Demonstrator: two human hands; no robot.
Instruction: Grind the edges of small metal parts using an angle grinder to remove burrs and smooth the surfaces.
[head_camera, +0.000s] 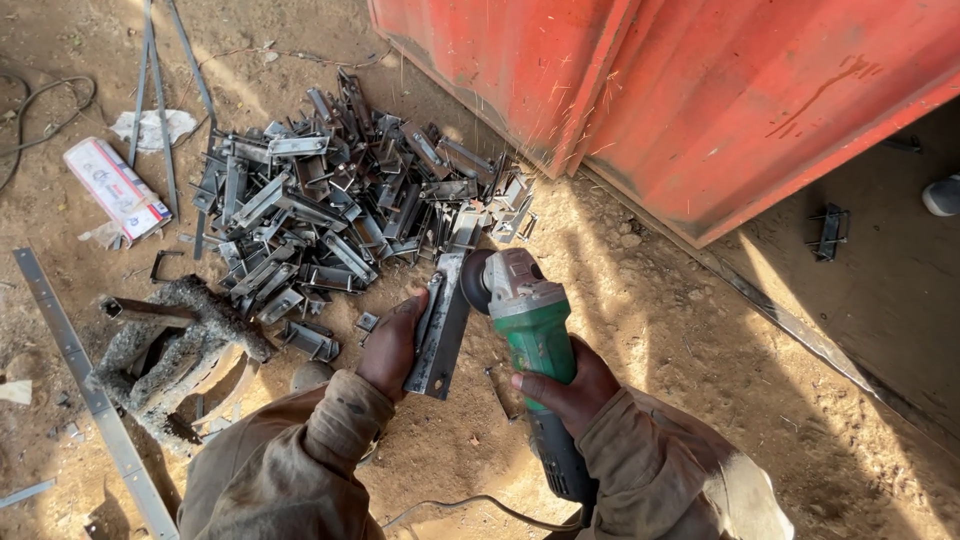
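Observation:
My left hand (392, 345) grips a flat grey metal bracket (443, 325) and holds it tilted above the dirt. A green and grey angle grinder (528, 325) sits in my right hand (570, 385), which is closed around its body. The grinder's disc (474, 281) touches the bracket's upper right edge. Sparks fly up and to the right toward the red panel. The grinder's black cable (470, 503) trails across the ground at the bottom.
A pile of several similar metal brackets (340, 195) lies just beyond my hands. A red corrugated metal panel (690, 90) stands at upper right. A rough concrete block (175, 355), long metal strips (90, 390) and a white packet (115, 188) lie at left.

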